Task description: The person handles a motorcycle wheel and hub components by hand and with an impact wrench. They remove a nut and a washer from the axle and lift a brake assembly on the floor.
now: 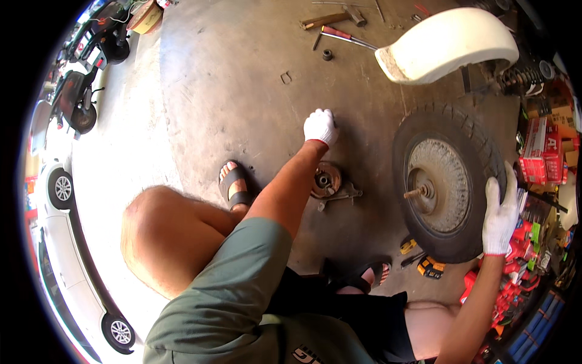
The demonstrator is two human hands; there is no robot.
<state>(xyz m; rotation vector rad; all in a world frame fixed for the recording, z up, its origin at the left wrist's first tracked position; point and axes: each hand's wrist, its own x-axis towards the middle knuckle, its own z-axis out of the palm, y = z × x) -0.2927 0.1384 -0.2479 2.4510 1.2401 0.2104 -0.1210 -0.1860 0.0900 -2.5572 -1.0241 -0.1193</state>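
My left hand (320, 126), in a red-cuffed white glove, is closed over the floor just above a rusty hub assembly with a bracket (342, 193); what it holds, if anything, is hidden. A wheel (406, 158) with a thick black tyre and a dusty hub with a protruding axle stands tilted at the right. My gloved right hand (499, 221) grips this tyre's right edge, fingers pointing up along it. A yellow-and-black power tool (430, 267) and a smaller yellow tool (407, 246) lie below the wheel.
A white mudguard (445, 45), shock absorber (518, 77), hammer (333, 18), screwdriver (345, 36) and small bushing (327, 54) lie ahead. Red boxes (542, 151) and clutter line the right. Scooters (85, 109) and a white car (66, 255) stand left. My sandalled feet flank the hub assembly.
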